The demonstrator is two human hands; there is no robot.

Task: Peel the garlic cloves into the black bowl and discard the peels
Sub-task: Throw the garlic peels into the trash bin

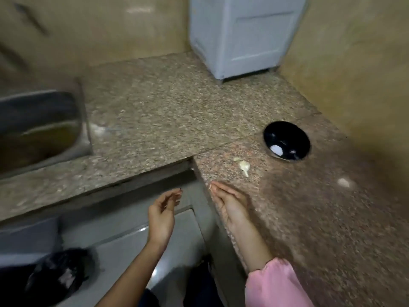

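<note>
A black bowl stands on the granite counter at the right, with a white peeled clove inside it. A pale garlic piece lies on the counter between the bowl and my hands. My right hand hovers over the counter's inner corner, fingers straight and pointing toward the garlic, holding nothing. My left hand hangs in front of the counter edge, fingers loosely curled, empty. The picture is blurred by motion.
A steel sink is set into the counter at the left. A grey cabinet stands in the back corner. A black bag with pale scraps in it sits on the floor at lower left.
</note>
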